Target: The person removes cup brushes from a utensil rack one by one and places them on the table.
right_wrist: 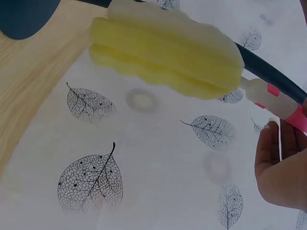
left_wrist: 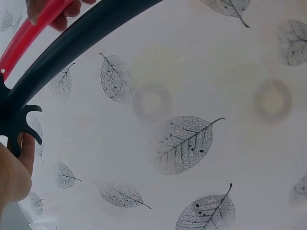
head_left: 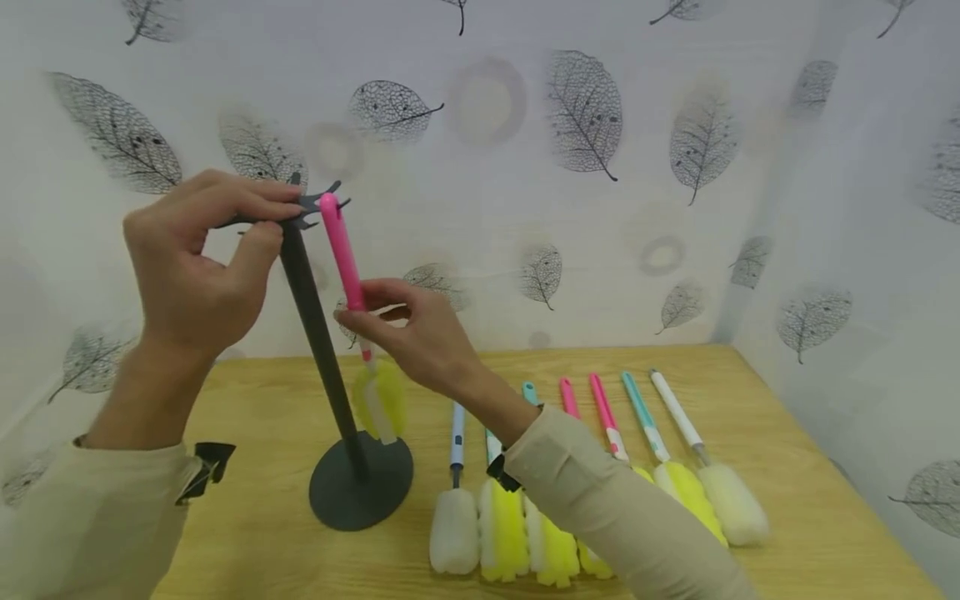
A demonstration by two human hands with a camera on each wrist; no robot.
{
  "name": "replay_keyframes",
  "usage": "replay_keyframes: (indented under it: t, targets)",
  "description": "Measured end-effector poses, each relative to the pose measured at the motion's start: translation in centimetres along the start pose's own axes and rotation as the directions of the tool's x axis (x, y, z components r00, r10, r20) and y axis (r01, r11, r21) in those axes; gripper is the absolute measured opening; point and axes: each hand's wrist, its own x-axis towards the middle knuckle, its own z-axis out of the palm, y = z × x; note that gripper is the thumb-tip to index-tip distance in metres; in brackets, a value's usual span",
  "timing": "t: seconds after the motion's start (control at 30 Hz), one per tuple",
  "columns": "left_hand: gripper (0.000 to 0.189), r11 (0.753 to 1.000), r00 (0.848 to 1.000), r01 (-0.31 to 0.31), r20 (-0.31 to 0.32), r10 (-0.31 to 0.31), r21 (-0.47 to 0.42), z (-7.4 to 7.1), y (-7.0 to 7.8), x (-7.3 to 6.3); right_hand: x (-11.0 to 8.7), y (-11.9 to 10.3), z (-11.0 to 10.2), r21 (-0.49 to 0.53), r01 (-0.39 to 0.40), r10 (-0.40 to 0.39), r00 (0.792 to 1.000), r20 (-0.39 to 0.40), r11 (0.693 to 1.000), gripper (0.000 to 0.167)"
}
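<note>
With thumb and fingers, my left hand (head_left: 202, 258) grips the many-pronged top (head_left: 309, 205) of a dark grey stand (head_left: 318, 325). My right hand (head_left: 423, 333) pinches the lower part of the pink handle (head_left: 342, 250) of a sponge bottle brush. The brush hangs nearly upright beside the pole, its yellow and white sponge head (right_wrist: 163, 52) pointing down. Its handle's upper end touches a prong; whether the hole is fully over that prong I cannot tell. In the left wrist view, the left fingertips (left_wrist: 28, 148) lie against the prongs.
Several sponge brushes lie in a row on the wooden table (head_left: 255, 467), partly behind the right sleeve (head_left: 600, 492). A white-handled brush (head_left: 678, 412) is at the row's right end, a pale blue one (head_left: 457, 437) at its left. The stand's round base (head_left: 337, 500) rests left of them. Leaf-patterned cloth (head_left: 495, 200) hangs behind.
</note>
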Motion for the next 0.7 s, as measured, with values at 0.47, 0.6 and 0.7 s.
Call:
replay_keyframes:
  t: [0.47,0.6,0.7]
  targets:
    - [0.023,1.0,0.999,0.011,-0.051,-0.012,-0.019,0.2,-0.2,-0.1,-1.0,3.1,-2.2,0.124,-0.137,0.155,0.978,-0.142,0.983,0.029]
    - [0.023,1.0,0.998,0.011,-0.054,-0.012,-0.024,0.2,-0.2,-0.2,-1.5,5.5,-1.9,0.087,-0.276,0.286,0.949,-0.131,0.957,0.03]
    - [0.023,0.999,0.998,0.017,-0.068,-0.019,-0.036,0.2,-0.1,-0.3,-1.8,7.1,-1.6,0.088,-0.358,0.366,0.924,-0.108,0.929,0.031]
